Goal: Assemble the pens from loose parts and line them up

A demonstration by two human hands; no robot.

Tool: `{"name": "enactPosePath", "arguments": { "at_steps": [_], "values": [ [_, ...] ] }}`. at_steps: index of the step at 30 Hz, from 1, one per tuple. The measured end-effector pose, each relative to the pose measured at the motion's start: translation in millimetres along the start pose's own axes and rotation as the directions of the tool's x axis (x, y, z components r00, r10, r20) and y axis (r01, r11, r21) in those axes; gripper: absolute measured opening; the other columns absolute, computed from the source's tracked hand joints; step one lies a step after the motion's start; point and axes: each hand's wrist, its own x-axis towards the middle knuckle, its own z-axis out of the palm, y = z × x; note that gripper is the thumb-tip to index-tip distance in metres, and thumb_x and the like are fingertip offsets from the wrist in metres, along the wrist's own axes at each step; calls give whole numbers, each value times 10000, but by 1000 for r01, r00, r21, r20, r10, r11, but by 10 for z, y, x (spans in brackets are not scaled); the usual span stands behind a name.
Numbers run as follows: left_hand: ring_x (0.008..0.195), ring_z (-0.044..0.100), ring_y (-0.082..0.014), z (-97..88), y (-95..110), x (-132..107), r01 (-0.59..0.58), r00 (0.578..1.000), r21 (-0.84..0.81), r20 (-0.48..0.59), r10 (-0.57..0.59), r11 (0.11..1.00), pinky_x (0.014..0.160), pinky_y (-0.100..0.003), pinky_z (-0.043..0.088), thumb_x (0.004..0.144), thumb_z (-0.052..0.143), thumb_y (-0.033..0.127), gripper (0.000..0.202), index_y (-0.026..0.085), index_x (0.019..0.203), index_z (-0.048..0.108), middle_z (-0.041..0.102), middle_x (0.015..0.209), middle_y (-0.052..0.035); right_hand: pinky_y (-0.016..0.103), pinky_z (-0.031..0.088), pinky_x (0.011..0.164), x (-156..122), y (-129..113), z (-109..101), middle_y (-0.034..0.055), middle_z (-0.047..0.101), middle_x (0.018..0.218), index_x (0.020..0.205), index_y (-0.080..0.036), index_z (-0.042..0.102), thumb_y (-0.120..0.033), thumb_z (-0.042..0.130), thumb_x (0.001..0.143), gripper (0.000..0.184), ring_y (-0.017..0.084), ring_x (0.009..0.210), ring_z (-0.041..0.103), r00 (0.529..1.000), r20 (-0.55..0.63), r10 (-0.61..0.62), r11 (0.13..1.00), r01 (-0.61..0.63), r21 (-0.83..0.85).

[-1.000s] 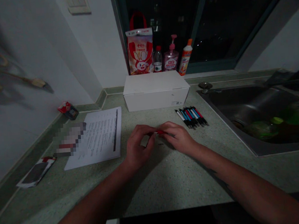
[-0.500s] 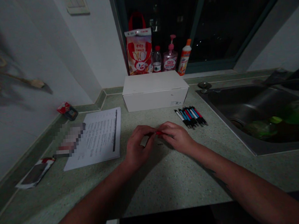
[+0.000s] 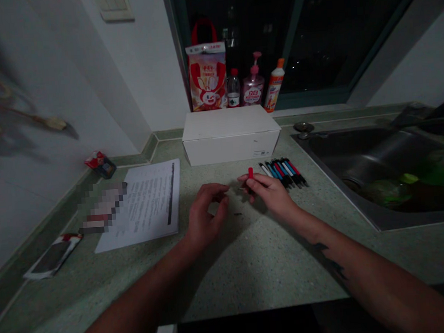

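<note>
In front of the white box [image 3: 231,135], the right hand [image 3: 277,194] parts from the left hand [image 3: 206,213], now alone pinching a red piece [image 3: 250,173]. The left's fingers gape, seemingly empty.

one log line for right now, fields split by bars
left hand: thumb and forefinger apart | right hand: pinching red piece | counter: pens near white box; small dark piece nearer the hands

Viewed from head height, facing forward and down over the surface [image 3: 248,271], near both hands [image 3: 206,216], and wide enough to take in the wall [image 3: 87,94] at left, window [image 3: 331,42] ahead, sink [image 3: 393,221] at right.
</note>
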Motion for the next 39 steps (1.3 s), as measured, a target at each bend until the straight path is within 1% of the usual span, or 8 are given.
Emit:
{"name": "enactPosePath", "arguments": {
  "at_steps": [5, 10, 20, 28, 31, 34, 36, 39],
  "values": [
    [778, 658, -132, 3, 21, 10, -19, 997, -3, 73, 19, 1000, 709, -282, 586, 898, 681, 182, 276, 225, 1168, 638, 646, 1024, -52, 384, 521, 850, -23, 3, 20, 58, 708, 961, 961, -279, 794, -397, 699, 880, 171, 215, 927, 651, 974, 123, -191, 970, 207, -128],
    [852, 658, -159, 7, 49, 9, -168, 983, 58, 78, 163, 984, 719, -285, 577, 901, 681, 129, 192, 221, 1069, 676, 677, 975, -53, 358, 511, 826, -74, 1, 72, 59, 690, 953, 996, -257, 775, -295, 633, 924, 163, 210, 925, 652, 929, 241, -280, 928, 326, -180],
    [882, 690, -167, 26, 90, -12, -239, 968, 87, 104, 230, 967, 767, -307, 587, 914, 653, 129, 133, 204, 1022, 675, 715, 948, -57, 384, 502, 865, -88, 38, 61, 80, 690, 1041, 1077, -242, 733, -149, 605, 872, 259, 232, 992, 648, 931, 290, -222, 890, 315, -330],
    [786, 665, -147, 9, 66, 2, -161, 982, 79, 108, 152, 984, 692, -281, 570, 903, 649, 126, 113, 183, 999, 667, 696, 905, -47, 402, 506, 899, -85, -1, 43, 90, 705, 1069, 1129, -233, 714, -238, 602, 927, 231, 233, 1031, 647, 909, 327, -256, 865, 367, -342],
    [742, 657, -131, 1, 54, 7, -65, 994, 45, 85, 61, 997, 680, -271, 566, 895, 657, 129, 176, 183, 1063, 656, 691, 926, -45, 396, 523, 875, -74, 13, 43, 77, 738, 1026, 1077, -235, 721, -273, 576, 941, 202, 224, 972, 684, 945, 255, -205, 910, 280, -306],
    [760, 668, -132, 9, 27, 4, 20, 998, 30, 55, -22, 999, 691, -269, 569, 895, 651, 137, 252, 192, 1141, 636, 686, 958, -45, 389, 537, 871, -21, 68, 22, 65, 765, 1016, 1041, -237, 692, -377, 629, 910, 203, 220, 945, 715, 995, 57, -84, 984, 91, -153],
    [778, 671, -136, 19, 4, 0, 55, 997, 41, 49, -57, 998, 691, -264, 567, 901, 627, 130, 227, 191, 1119, 646, 681, 956, -45, 387, 548, 843, 33, 103, -13, 68, 777, 976, 993, -229, 658, -448, 656, 876, 249, 220, 912, 726, 999, -34, 18, 1000, -17, 10],
    [799, 672, -142, 34, -23, -7, 89, 994, 57, 59, -92, 994, 695, -261, 561, 908, 594, 115, 207, 186, 1091, 660, 677, 965, -50, 379, 549, 802, 105, 125, -79, 75, 778, 930, 944, -220, 627, -486, 681, 833, 293, 217, 873, 724, 983, -74, 168, 973, -154, 169]
  ]
}}
